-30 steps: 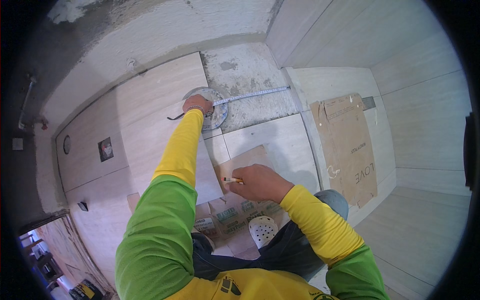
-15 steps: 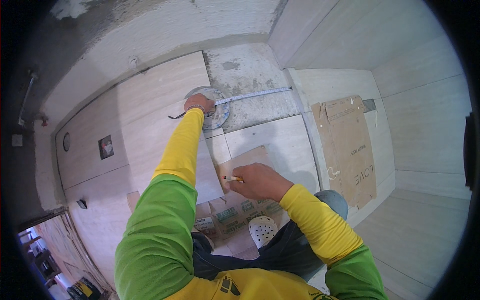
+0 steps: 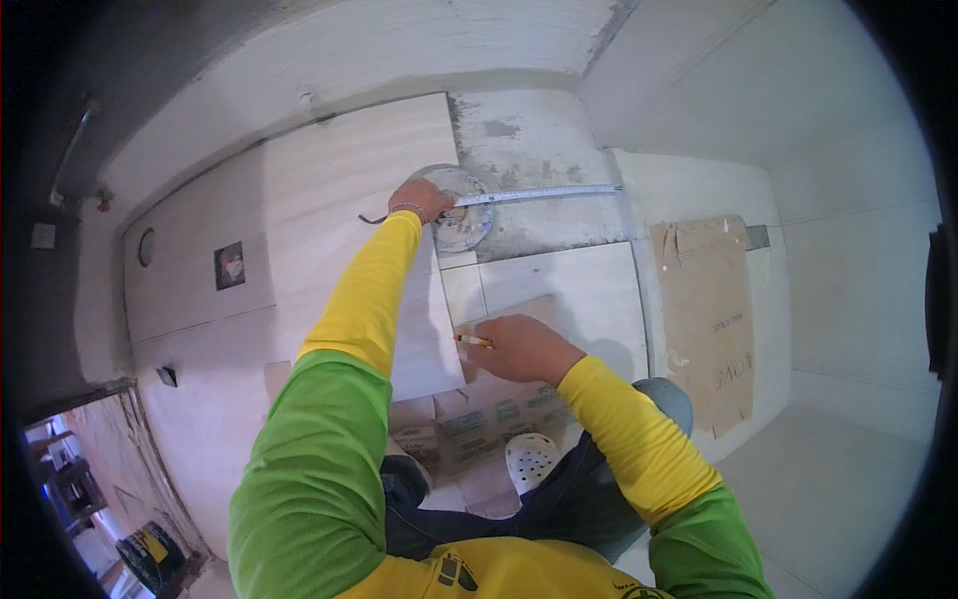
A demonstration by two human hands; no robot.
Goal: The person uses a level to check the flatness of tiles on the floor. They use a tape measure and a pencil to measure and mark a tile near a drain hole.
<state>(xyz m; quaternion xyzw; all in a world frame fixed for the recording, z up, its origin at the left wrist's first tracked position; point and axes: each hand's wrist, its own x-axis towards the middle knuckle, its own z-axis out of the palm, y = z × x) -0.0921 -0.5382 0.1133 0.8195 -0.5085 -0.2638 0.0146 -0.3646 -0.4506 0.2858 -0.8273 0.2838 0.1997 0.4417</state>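
Note:
My left hand (image 3: 421,200) is reached out ahead, closed on a tape measure whose case is mostly hidden. The pulled-out blade (image 3: 539,193) runs right across bare grey floor to the raised ledge. Under that hand and blade lies a round, greyish disc (image 3: 464,235), partly over the edge of a large pale tile (image 3: 349,210). A dark strap or cord end (image 3: 371,220) sticks out left of the hand. Closer to me, my right hand (image 3: 524,347) pinches a short pencil (image 3: 474,340) pointing left, above another pale tile (image 3: 589,290) and cardboard.
Printed cardboard (image 3: 469,424) lies around my white clog (image 3: 531,461). More cardboard (image 3: 704,319) covers part of the ledge (image 3: 639,240) at right, beside a small drain (image 3: 757,238). Tiled walls rise on the right. A square cutout (image 3: 230,267) shows in the tiling at left.
The whole view has shifted, so the floor and ledge sit farther right. My left hand still holds the stretched tape; my right hand keeps the pencil, now angled slightly differently.

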